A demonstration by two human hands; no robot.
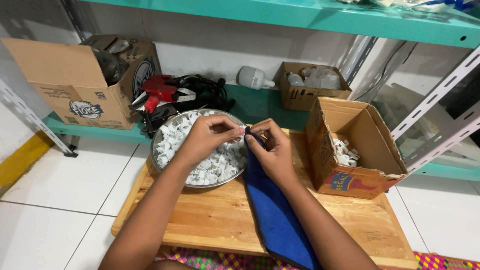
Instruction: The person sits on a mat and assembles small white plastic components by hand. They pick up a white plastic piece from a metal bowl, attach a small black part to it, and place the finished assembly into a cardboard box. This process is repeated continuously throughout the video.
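My left hand [210, 136] and my right hand [272, 145] meet fingertip to fingertip above a low wooden table [220, 220]. Between the fingertips sits a small white plastic piece [242, 131], pinched by my left fingers. My right hand grips the upper end of a blue cloth [272, 210], which hangs down under my right forearm. Under my left hand stands a round metal bowl [161, 129] filled with several small white plastic rings.
An open cardboard box [350, 145] with a few white rings stands at the table's right. On the teal lower shelf [260, 107] sit a large cardboard box [85, 80], a red tool [160, 90], black cables, a white bulb [254, 77] and a small box [310, 85].
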